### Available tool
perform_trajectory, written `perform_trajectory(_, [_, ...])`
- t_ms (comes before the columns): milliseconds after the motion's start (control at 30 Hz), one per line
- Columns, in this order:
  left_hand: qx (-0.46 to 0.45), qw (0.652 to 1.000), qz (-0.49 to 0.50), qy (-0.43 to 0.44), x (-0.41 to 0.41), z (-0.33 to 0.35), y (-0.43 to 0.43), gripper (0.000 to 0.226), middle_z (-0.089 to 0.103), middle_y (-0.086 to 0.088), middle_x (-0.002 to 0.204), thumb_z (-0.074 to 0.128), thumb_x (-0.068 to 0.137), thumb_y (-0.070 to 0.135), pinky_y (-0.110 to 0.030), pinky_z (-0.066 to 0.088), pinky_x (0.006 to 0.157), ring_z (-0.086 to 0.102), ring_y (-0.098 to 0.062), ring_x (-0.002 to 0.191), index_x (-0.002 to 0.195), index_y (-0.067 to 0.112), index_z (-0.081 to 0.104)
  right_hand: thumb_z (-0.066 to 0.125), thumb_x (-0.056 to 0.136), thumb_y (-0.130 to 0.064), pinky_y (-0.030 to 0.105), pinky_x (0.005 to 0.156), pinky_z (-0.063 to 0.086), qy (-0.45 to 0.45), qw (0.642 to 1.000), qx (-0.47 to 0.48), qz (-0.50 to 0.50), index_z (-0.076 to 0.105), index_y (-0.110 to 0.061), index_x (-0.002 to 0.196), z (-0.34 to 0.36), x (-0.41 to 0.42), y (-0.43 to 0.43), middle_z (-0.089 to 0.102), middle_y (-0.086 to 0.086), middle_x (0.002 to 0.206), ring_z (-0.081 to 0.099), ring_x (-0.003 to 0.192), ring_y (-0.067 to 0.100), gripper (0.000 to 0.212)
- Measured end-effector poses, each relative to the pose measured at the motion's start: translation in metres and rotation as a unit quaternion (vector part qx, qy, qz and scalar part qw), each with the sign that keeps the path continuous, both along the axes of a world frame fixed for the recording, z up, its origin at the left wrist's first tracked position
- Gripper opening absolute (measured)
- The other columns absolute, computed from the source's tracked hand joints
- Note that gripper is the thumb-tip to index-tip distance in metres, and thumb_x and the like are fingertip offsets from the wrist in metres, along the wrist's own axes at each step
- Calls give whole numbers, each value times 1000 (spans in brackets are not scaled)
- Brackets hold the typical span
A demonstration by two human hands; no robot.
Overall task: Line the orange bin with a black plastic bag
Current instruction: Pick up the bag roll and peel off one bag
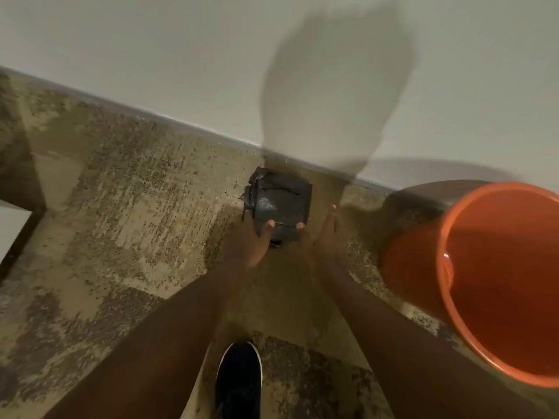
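While both hands grip the folded black bag (278, 204), orange bin (496, 282) stands beside.

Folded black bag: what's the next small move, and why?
Probably lift and start unfolding it. The folded black bag is still a compact square, with the left hand and right hand at its near edge, and the orange bin stands unlined to the right.

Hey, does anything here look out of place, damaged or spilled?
Nothing is spilled. The folded black plastic bag lies on the speckled carpet by the wall, its left edge ragged, both hands on it. The round orange plastic bin is unlined.
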State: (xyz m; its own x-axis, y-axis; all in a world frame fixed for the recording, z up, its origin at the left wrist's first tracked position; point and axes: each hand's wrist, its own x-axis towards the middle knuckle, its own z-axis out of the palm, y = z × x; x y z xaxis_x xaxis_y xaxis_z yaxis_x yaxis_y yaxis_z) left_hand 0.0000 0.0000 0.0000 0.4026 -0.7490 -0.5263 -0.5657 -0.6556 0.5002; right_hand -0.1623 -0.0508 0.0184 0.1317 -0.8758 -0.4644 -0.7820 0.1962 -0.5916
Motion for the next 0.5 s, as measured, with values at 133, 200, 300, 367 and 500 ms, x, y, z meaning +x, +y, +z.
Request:
perform_trajectory(133, [-13, 991, 98, 91, 7, -28, -8, 50, 62, -15, 133, 56, 100, 37, -52, 53, 101, 61, -34, 121, 143, 11, 51, 55, 101, -50, 50, 119, 32, -42, 996, 73, -37, -1, -20, 166, -29, 12, -10, 14, 7, 174, 25, 156, 35, 91])
perform_trajectory(200, [-22, 982, 152, 113, 5, -43, -13, 42, 66, -16, 127, 58, 100, 29, -49, 56, 98, 66, -34, 115, 136, 6, 58, 60, 102, -42, 46, 118, 34, -89, 986, 114, -76, -1, -20, 166, -40, 18, -14, 20, 8, 173, 30, 154, 34, 91])
perform_trajectory(300, [-31, 970, 206, 125, 6, -60, -22, 31, 69, -22, 116, 59, 100, 15, -44, 55, 93, 67, -37, 108, 125, -2, 64, 64, 101, -30, 46, 115, 43, -148, 968, 160, -122, 0, -17, 166, -52, 25, -23, 27, 12, 170, 39, 149, 35, 92])
perform_trajectory(367, [-6, 976, 183, 114, 9, -66, -25, 20, 70, -16, 98, 61, 98, 19, -37, 54, 79, 68, -34, 94, 105, 3, 71, 66, 100, -25, 49, 109, 50, -158, 961, 181, -136, 0, -17, 166, -58, 26, -27, 33, 14, 167, 47, 143, 37, 93])
perform_trajectory(500, [-6, 980, 178, 85, 11, -64, -28, 17, 62, -6, 80, 65, 94, 22, -31, 49, 68, 63, -28, 80, 80, 14, 60, 67, 98, -21, 41, 88, 56, -141, 967, 161, -141, 17, -16, 164, -65, 27, -27, 55, 18, 149, 63, 98, 22, 82])
